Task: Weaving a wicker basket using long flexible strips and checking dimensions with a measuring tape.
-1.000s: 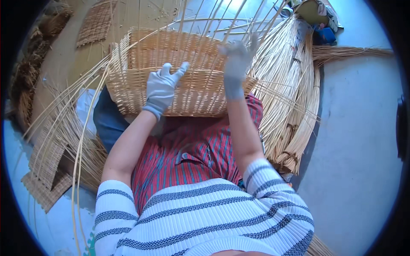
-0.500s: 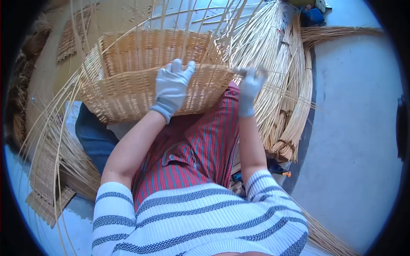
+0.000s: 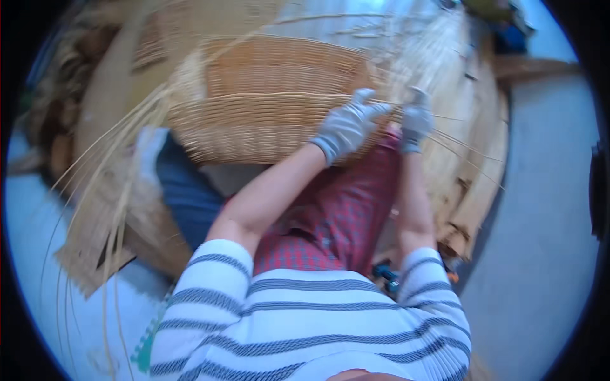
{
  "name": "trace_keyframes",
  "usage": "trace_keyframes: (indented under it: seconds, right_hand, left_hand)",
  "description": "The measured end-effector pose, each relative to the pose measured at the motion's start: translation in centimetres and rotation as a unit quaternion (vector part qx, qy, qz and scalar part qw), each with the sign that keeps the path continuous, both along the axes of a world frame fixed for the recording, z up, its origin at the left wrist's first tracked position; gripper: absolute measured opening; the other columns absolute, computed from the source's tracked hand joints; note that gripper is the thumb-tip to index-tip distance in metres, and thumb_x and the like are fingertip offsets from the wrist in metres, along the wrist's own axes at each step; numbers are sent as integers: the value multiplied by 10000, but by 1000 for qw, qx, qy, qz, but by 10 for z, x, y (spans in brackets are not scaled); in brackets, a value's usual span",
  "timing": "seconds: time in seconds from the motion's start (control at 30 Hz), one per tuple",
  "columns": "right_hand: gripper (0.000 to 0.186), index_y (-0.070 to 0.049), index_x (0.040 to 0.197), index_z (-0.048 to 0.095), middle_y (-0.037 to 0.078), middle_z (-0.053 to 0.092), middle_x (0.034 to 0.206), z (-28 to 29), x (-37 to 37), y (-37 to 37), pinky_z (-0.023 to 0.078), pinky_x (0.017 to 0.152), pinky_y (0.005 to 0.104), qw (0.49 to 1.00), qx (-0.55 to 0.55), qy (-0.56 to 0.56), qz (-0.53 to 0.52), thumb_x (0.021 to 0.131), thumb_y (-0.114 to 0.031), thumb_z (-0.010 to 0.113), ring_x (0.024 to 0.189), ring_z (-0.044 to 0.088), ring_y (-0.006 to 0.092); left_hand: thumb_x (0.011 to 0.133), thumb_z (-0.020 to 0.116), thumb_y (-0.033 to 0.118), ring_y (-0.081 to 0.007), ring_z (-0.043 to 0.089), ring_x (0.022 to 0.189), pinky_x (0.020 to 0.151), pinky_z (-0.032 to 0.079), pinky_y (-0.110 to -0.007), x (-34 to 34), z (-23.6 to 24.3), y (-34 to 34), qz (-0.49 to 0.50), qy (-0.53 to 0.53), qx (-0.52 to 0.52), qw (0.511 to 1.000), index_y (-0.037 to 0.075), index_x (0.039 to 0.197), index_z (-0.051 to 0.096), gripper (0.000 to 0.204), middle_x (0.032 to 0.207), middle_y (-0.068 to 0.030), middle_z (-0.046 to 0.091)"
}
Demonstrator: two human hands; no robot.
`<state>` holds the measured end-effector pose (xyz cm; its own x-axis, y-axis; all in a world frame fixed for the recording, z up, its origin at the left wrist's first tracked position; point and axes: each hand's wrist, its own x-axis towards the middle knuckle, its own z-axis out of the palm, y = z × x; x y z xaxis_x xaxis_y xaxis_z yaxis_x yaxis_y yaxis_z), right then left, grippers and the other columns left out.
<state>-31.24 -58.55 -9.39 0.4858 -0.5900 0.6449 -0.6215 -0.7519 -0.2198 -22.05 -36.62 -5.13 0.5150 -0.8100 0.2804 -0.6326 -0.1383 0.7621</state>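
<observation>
A woven wicker basket [image 3: 241, 130] rests across my lap, its inside wall showing behind the near rim. My left hand [image 3: 348, 127], in a pale work glove, grips the near rim close to the right corner, thumb and fingers round the edge. Just right of that corner, my right hand [image 3: 416, 120], also gloved, is closed on thin wicker strands [image 3: 467, 145] whose loose ends jut out to the right. More long strands [image 3: 130, 171] trail from the basket's left end. Motion blur hides the fine detail at the fingertips.
Bundles of pale split strands [image 3: 438, 76] lie on the floor to the right, with a darker bundle [image 3: 534, 68] beyond. Flat woven pieces [image 3: 95, 247] lie at the left. A blue-trousered leg [image 3: 190, 184] is beside my red patterned clothing [image 3: 324, 222].
My left hand has slid right along the rim toward the corner, nearer my right hand. The upright strands along the near rim no longer show. The whole view has shifted and blurred.
</observation>
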Motion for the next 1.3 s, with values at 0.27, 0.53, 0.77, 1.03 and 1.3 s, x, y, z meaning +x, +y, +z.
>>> trace_keyframes:
  seconds: [0.27, 0.53, 0.77, 1.03, 1.3]
  right_hand:
    - [363, -5, 1218, 625, 119, 648, 1153, 0, 22, 150, 504, 925, 346, 926, 226, -237, 186, 868, 40, 541, 1033, 629, 197]
    - [452, -197, 1332, 622, 102, 613, 1341, 98, 120, 443, 418, 1099, 431, 629, 192, -13, 753, 887, -120, 597, 1252, 573, 287]
    - [351, -299, 1155, 675, 63, 671, 806, 115, 127, 427, 557, 703, 446, 552, 165, 244, 780, 848, -150, 589, 798, 690, 284]
    - [98, -105, 1112, 590, 63, 705, 1033, 101, 161, 322, 578, 711, 303, 606, 703, -311, 204, 1014, -112, 593, 906, 691, 170]
    - [556, -183, 1411, 528, 234, 483, 1464, 101, 286, 308, 552, 908, 394, 910, 133, -13, 393, 886, -22, 610, 1173, 641, 365]
  left_hand:
    - [958, 691, 316, -284, 614, 991, 903, 494, -386, 105, -52, 313, 549, -114, -5, 828, -1, 1171, 669, 383, 1143, -137, 658]
    - [984, 612, 218, -236, 635, 932, 840, 522, -352, 118, -21, 349, 336, 379, -352, 787, 45, 1335, 541, 398, 1103, -125, 672]
    - [888, 710, 17, -88, 500, 618, 570, 462, -313, 98, 35, 347, 428, 73, 22, 900, 215, 1620, 181, 925, 709, 20, 561]
    - [951, 669, 197, -218, 707, 985, 817, 570, -339, 94, 8, 317, 331, -209, 65, 918, 187, 1561, 348, 689, 1336, -90, 622]
    - [741, 832, 195, -347, 655, 1012, 833, 562, -440, 118, -9, 286, 321, -114, 208, 917, 364, 1501, 419, 881, 1438, -139, 415]
